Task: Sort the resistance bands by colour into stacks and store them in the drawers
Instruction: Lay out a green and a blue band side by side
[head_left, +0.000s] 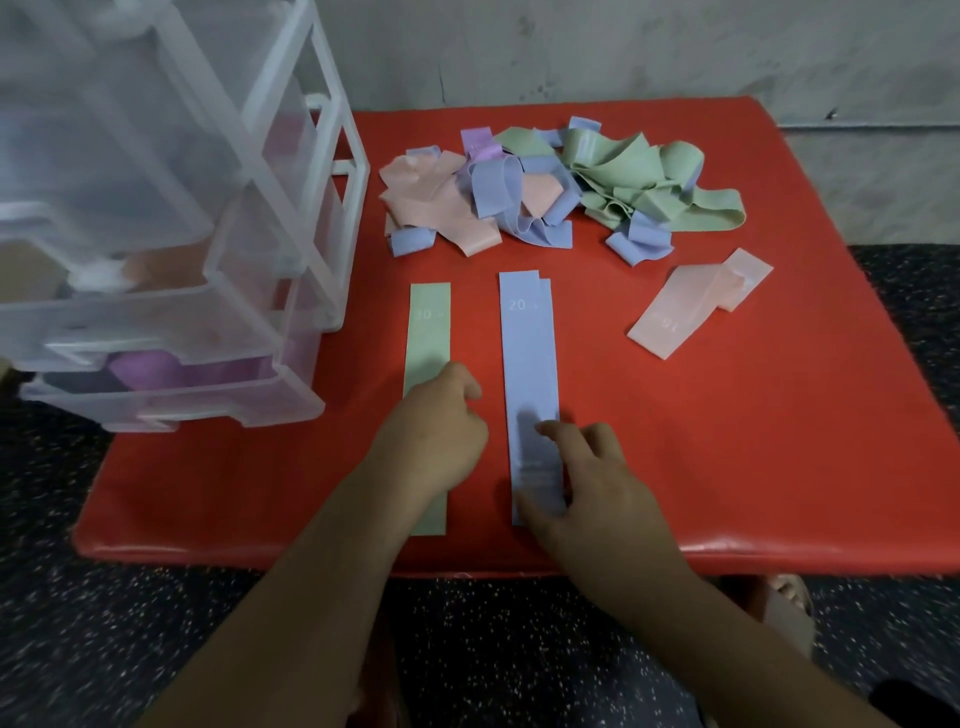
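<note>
A flat green band (428, 332) marked 30 lies lengthwise on the red mat (727, 441). My left hand (436, 431) rests on its near half with fingers loosely curled. Right of it lies a blue stack (527, 353) marked 20, two bands slightly offset. My right hand (582, 478) presses on its near end with spread fingers. A pink band (691, 312) lies crooked at the right. A tangled pile (561, 182) of pink, blue, green and purple bands sits at the back.
A clear plastic drawer unit (249, 218) stands at the mat's left; its drawers are pulled out, with purple bands (150, 371) in the lowest and pink in the one above. A grey wall is behind, speckled dark floor around the mat.
</note>
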